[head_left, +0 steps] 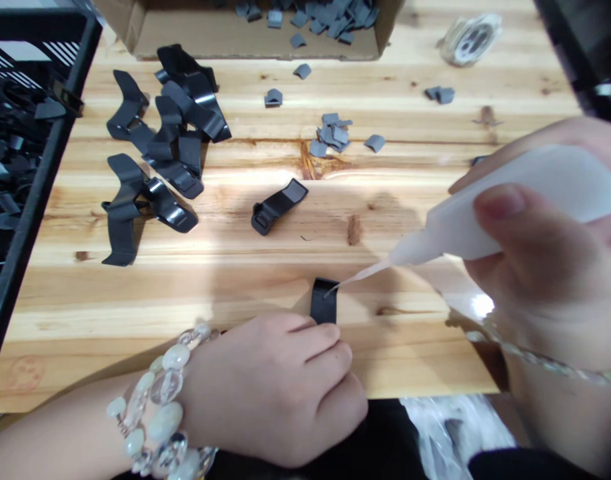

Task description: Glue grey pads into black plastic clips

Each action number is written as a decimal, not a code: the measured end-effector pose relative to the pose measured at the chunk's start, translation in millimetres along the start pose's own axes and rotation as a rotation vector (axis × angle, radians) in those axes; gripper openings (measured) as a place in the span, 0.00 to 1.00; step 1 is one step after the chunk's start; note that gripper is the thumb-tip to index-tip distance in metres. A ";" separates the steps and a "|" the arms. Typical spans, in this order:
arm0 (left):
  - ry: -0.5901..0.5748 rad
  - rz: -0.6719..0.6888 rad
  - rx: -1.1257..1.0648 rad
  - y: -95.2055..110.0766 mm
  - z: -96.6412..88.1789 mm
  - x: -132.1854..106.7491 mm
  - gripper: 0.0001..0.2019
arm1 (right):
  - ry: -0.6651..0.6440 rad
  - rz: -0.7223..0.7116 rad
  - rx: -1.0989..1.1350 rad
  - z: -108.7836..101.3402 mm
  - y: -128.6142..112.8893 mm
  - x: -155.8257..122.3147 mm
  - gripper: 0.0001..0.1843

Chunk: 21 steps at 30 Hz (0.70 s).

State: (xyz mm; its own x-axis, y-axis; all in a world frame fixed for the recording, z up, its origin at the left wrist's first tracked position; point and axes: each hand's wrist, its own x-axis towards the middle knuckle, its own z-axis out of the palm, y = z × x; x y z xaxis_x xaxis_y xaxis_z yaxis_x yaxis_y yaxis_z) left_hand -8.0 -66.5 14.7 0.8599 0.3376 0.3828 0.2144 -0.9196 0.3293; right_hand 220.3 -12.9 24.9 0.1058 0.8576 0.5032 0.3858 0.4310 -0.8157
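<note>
My left hand (285,387), with a bead bracelet on its wrist, is closed round a black plastic clip (324,301) at the front of the wooden table (235,273). Only the clip's upper end shows above my fingers. My right hand (545,280) grips a white glue bottle (485,220) lying almost level, its thin nozzle touching the clip's top face.
One black clip (278,207) lies alone mid-table. A heap of black clips (160,147) sits at the left, beside a black crate (25,167) holding more. Small grey pads (332,132) are scattered at the back, with more in a cardboard box (255,27). A tape roll (470,39) lies far right.
</note>
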 end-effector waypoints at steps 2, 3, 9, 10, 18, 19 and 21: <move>-0.001 0.004 -0.010 0.3 -0.4 -0.1 0.12 | -0.001 -0.011 0.007 -0.9 1.0 1.1 0.05; -0.003 0.004 -0.013 0.5 -0.7 -0.1 0.12 | -0.011 -0.003 -0.001 -1.5 1.3 1.6 0.06; -0.008 -0.009 -0.008 1.1 -0.8 0.0 0.11 | 0.004 -0.036 -0.027 1.7 3.7 2.5 0.07; -0.009 -0.013 -0.011 1.1 -0.6 0.1 0.11 | 0.022 -0.061 -0.017 3.3 4.2 2.6 0.07; 0.006 0.009 0.001 0.1 0.0 0.1 0.10 | 0.010 -0.064 0.027 3.7 5.2 3.4 0.07; 0.007 0.004 0.000 0.2 0.0 0.1 0.10 | 0.017 -0.072 0.027 3.8 5.4 3.4 0.06; 0.004 0.009 -0.003 0.4 -0.2 0.1 0.10 | 0.034 -0.100 0.031 5.1 6.2 3.3 0.06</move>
State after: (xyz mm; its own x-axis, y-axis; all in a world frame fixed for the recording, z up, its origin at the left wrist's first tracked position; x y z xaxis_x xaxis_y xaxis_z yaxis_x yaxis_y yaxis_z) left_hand -8.0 -66.7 15.1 0.8598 0.3305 0.3893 0.2055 -0.9218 0.3288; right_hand 218.3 -6.0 20.0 0.0999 0.8000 0.5916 0.3675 0.5229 -0.7691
